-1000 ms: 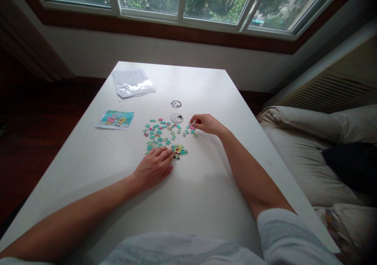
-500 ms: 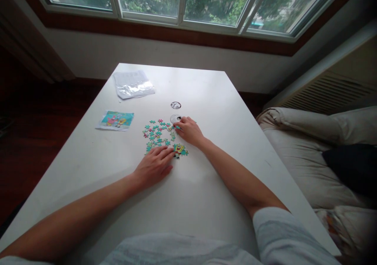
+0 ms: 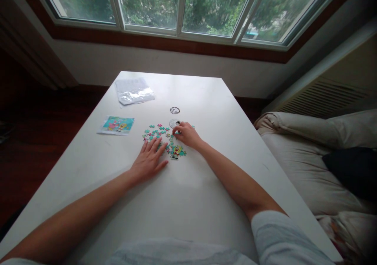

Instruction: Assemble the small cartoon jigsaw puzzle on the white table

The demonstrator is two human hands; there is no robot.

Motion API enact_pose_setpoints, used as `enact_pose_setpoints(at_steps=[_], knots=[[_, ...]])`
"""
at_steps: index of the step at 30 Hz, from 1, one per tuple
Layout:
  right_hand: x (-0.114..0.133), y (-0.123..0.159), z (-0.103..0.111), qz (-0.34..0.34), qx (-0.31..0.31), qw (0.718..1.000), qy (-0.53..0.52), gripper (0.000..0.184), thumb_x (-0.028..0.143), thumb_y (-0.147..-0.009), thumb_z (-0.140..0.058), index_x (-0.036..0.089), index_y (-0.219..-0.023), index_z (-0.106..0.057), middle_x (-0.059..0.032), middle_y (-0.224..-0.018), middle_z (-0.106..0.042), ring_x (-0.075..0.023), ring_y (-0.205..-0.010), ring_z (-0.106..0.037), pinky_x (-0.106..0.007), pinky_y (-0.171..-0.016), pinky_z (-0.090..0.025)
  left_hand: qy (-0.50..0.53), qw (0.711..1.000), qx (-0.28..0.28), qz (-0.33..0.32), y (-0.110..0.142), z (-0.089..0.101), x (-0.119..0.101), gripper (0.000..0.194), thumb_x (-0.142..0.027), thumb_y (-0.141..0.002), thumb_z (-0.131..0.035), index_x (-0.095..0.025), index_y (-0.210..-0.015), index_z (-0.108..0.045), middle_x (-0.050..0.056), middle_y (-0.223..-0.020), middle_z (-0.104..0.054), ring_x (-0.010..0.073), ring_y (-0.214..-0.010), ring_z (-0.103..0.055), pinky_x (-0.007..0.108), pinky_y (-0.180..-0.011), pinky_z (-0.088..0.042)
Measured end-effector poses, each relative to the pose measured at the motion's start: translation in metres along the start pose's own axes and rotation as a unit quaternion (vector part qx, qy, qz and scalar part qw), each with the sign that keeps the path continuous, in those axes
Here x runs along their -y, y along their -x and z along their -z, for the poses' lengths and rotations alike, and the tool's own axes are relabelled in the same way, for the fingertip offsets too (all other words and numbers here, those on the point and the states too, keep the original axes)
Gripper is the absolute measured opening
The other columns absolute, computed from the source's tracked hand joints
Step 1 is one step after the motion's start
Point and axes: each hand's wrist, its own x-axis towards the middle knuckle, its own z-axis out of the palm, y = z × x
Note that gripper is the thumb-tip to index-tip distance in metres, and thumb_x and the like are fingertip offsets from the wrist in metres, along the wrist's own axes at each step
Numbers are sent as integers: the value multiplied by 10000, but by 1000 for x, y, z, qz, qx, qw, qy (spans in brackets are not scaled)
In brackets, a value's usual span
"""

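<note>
My left hand (image 3: 148, 160) lies flat with its fingers spread, the fingertips over the lower left of the loose jigsaw pieces (image 3: 155, 132) and hiding some of them. My right hand (image 3: 187, 135) is closed in a pinch at the right side of the pile, on a small puzzle piece mostly hidden by the fingers. Just below, a joined part of the puzzle (image 3: 177, 151) shows a yellow cartoon figure. From its top left, a narrow strip of pieces (image 3: 171, 140) runs up toward my right fingertips.
A printed picture sheet (image 3: 116, 125) lies left of the pieces. Clear plastic packaging with papers (image 3: 134, 91) is at the table's far left. Two round inserts, one grey disc (image 3: 173, 124) and one farther off (image 3: 174, 110), sit in the white tabletop (image 3: 188, 202). A sofa (image 3: 297, 151) stands at right.
My left hand has shifted left off the joined part, and its fingers have spread. My right hand stays pinched near the pile's right side. The view has tilted up slightly.
</note>
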Motion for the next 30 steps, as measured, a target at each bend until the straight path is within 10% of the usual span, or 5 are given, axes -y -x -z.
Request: enact_pose_setpoints(at_steps=[19, 30], knots=[[-5, -2, 4, 38, 40, 995, -80, 85, 193, -795, -712, 197, -879, -715, -27, -925, -666, -180, -920, -559, -297, -868, -400, -15, 1000, 6, -3, -44, -10, 40, 625, -551, -1024, -403, -279, -1581, -329, 113, -1675, -238, 323, -1553, -188, 588, -1236, -164], [-10, 6, 3, -12, -11, 947, -322, 175, 294, -874, -631, 192, -1011, -667, 2, -774, -706, -120, -674, -584, -237, -646, -429, 31, 994, -68, -74, -35, 19, 18, 308, -274, -1009, -466, -214, -1256, -640, 96, -1316, -630, 253, -1219, -559, 453, -1075, -437]])
